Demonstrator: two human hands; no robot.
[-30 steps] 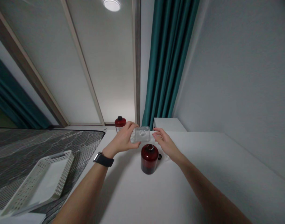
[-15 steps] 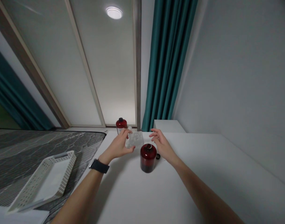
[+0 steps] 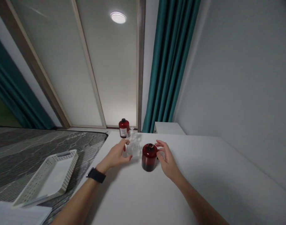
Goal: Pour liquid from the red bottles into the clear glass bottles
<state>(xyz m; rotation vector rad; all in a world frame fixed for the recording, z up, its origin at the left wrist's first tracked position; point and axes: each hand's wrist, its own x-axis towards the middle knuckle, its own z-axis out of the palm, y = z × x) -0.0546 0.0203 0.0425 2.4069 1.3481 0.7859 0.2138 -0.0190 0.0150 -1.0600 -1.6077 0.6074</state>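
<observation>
A clear glass bottle (image 3: 133,147) stands upright on the white table (image 3: 157,193). My left hand (image 3: 116,155), with a dark watch on the wrist, has its fingers closed round the bottle's left side. A dark red jar (image 3: 149,157) with an open top stands just right of the bottle. My right hand (image 3: 165,159) is spread beside the jar's right side, fingers apart, close to it or just touching. A second dark red bottle (image 3: 123,128) with a black cap stands at the table's far edge.
A white perforated basket (image 3: 50,175) lies on the dark patterned surface to the left, with white paper (image 3: 18,214) near it. A small white cabinet (image 3: 168,128) sits behind the table. Teal curtains (image 3: 171,62) hang at the back; a grey wall runs along the right.
My left hand has turned the clear bottle from tilted to upright and lowered it onto the table. My right hand has moved down beside the red jar.
</observation>
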